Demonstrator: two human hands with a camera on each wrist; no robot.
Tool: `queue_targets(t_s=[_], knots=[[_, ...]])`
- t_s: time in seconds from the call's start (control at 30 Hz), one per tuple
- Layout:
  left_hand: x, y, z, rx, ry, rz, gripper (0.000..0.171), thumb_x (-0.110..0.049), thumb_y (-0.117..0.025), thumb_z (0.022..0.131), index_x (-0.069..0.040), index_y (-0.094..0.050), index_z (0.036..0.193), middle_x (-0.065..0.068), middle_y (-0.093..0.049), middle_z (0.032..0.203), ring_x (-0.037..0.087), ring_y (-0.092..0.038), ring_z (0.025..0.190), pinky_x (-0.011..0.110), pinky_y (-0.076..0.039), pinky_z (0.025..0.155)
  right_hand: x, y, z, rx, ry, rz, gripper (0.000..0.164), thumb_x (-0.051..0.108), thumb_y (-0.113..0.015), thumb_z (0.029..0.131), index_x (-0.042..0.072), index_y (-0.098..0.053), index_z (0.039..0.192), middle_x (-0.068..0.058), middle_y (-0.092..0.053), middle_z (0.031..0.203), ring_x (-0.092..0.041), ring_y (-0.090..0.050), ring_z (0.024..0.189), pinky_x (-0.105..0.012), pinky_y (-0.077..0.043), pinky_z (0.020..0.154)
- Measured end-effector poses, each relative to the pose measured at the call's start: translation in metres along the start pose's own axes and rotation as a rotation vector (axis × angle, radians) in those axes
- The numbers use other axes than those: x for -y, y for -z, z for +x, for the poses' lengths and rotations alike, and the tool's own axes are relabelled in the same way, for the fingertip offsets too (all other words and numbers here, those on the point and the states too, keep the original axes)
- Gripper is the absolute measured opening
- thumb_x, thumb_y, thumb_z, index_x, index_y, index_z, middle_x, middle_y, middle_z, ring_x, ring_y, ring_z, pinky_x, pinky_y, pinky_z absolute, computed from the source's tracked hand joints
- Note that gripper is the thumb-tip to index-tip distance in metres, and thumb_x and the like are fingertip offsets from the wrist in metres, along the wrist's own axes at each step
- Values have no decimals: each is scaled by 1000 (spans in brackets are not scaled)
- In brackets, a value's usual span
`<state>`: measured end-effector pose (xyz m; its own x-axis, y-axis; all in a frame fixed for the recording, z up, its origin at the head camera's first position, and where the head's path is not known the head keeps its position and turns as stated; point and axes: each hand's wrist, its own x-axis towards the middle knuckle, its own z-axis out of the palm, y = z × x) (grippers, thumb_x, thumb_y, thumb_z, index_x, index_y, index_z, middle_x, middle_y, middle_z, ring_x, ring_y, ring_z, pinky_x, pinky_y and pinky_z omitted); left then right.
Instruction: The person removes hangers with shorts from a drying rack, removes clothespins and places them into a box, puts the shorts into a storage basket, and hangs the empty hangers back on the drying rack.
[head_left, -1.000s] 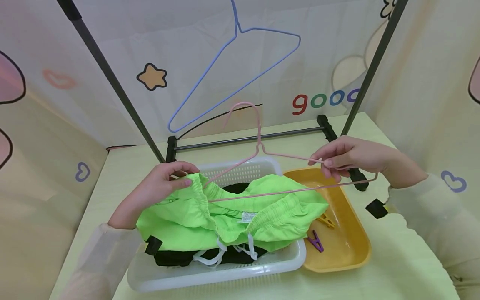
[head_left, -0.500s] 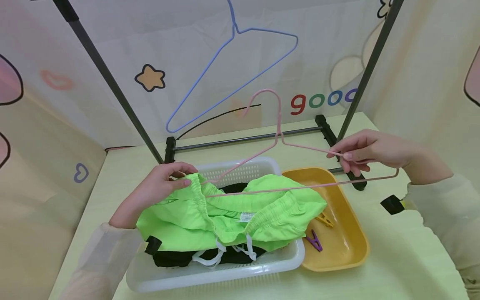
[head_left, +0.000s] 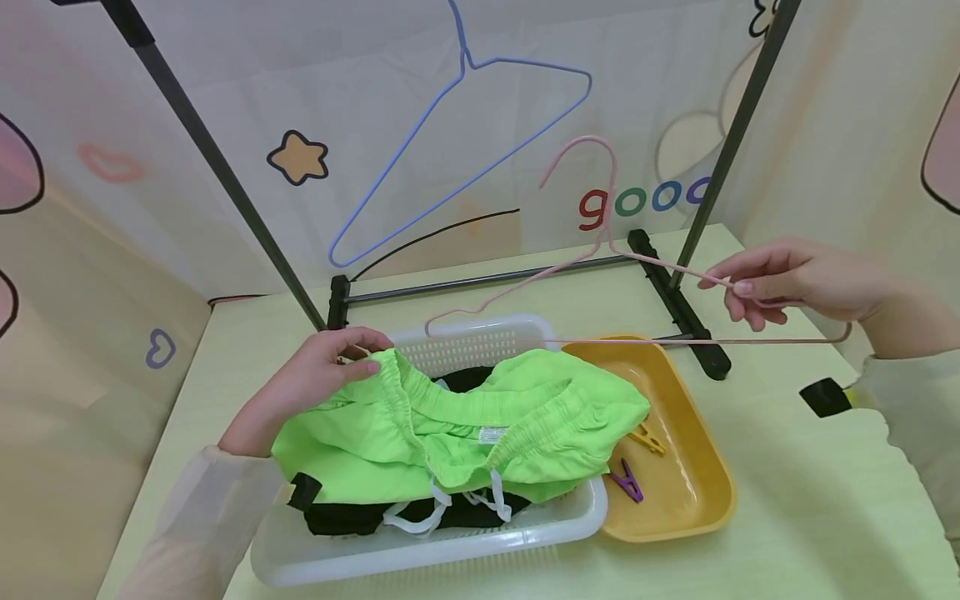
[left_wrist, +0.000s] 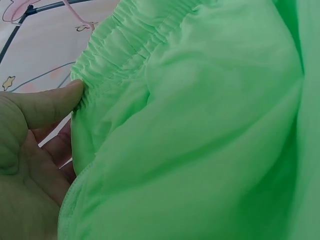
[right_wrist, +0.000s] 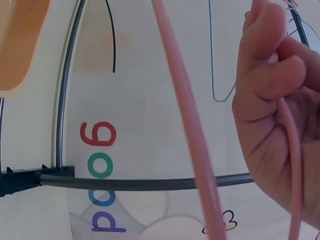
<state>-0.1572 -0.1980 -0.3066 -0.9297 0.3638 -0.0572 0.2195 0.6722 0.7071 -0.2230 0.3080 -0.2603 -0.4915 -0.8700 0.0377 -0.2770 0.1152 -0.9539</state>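
Bright green shorts (head_left: 480,408) with an elastic waistband and white drawstrings lie over a white basket (head_left: 435,558). My left hand (head_left: 322,371) pinches the waistband at its left end; the left wrist view shows the thumb (left_wrist: 55,102) on the near face and the other fingers behind the cloth. At the right, my right hand (head_left: 795,279) holds one shoulder of a pink hanger (head_left: 750,341) between thumb and fingers, hook upward. The hanger's left end is above the basket's back edge, apart from the shorts. In the right wrist view the fingers (right_wrist: 272,80) curl around the pink wire.
A black garment (head_left: 345,518) lies under the shorts. Beside the basket, a yellow tray (head_left: 675,500) holds a purple clothespin (head_left: 627,482) and a yellow clothespin (head_left: 647,439). Behind stands a dark rack (head_left: 228,183), with a blue hanger (head_left: 461,50) hanging above the table.
My right hand has moved right and slightly up, drawing the pink hanger's left end out of the shorts' waistband. The left hand stays on the waistband.
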Motion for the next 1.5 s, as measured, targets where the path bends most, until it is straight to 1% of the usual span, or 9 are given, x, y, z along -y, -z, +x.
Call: queue_targets(t_s=[0.1,0.27,0.5,0.7,0.9,1.1,1.23,1.37,1.5], knots=[[0,0,0,10,7,-6,24,-9,-54,87,-9,-58,110,9,-57,113,26,-54,99,31,-45,77,-1,4,-5,-31,-2,19,43,-17,-25,89,1,-51,119,-4,-61,82,-16,-51,56,-33,-25,40],[0,-1,0,17,8,-15,23,-10,-54,87,-8,-58,110,10,-57,113,26,-54,99,30,-45,77,-1,10,-11,-87,-32,77,43,-13,-25,91,4,-52,119,-5,-63,84,-14,-57,65,-27,-35,43],[-1,-1,-1,41,12,-25,25,-9,-53,87,-8,-57,111,10,-56,115,26,-54,99,31,-45,78,1,16,-17,-266,-150,-11,40,-5,-31,93,17,-56,116,-2,-64,83,-13,-58,65,-22,-41,47],[2,-1,-3,73,12,-24,25,-9,-53,87,-9,-57,111,9,-57,114,25,-54,98,31,-45,78,7,21,-18,-387,-191,-53,39,-2,-34,93,21,-58,113,-1,-63,78,-13,-58,63,-20,-42,47],[4,-1,-7,107,15,-49,26,-7,-53,87,-8,-56,113,10,-56,116,24,-54,99,31,-46,80,17,26,-18,-528,-287,-163,36,3,-40,93,30,-60,107,1,-64,75,-13,-57,60,-20,-43,48],[9,1,-11,122,8,-67,27,-10,-53,87,-7,-55,114,11,-55,116,24,-54,101,31,-46,82,27,31,-21,-648,-357,-184,29,9,-45,91,29,-62,105,2,-64,73,-14,-57,59,-21,-42,47],[15,4,-15,104,10,-58,28,-15,-55,87,-9,-55,115,8,-56,116,23,-54,102,33,-44,84,33,36,-24,-710,-363,-166,27,10,-48,90,28,-63,102,2,-65,72,-14,-58,57,-20,-42,45],[20,7,-20,79,11,-46,29,-18,-55,87,-9,-55,115,8,-56,117,24,-51,107,37,-41,88,38,44,-29,-742,-301,-113,25,9,-49,88,25,-64,101,1,-66,71,-14,-58,55,-20,-40,43],[25,9,-26,57,15,-28,29,-19,-54,88,-7,-54,115,9,-55,117,27,-48,112,42,-38,92,45,56,-33,-775,-303,-75,23,13,-52,87,27,-64,101,1,-66,70,-15,-59,53,-20,-39,41]])
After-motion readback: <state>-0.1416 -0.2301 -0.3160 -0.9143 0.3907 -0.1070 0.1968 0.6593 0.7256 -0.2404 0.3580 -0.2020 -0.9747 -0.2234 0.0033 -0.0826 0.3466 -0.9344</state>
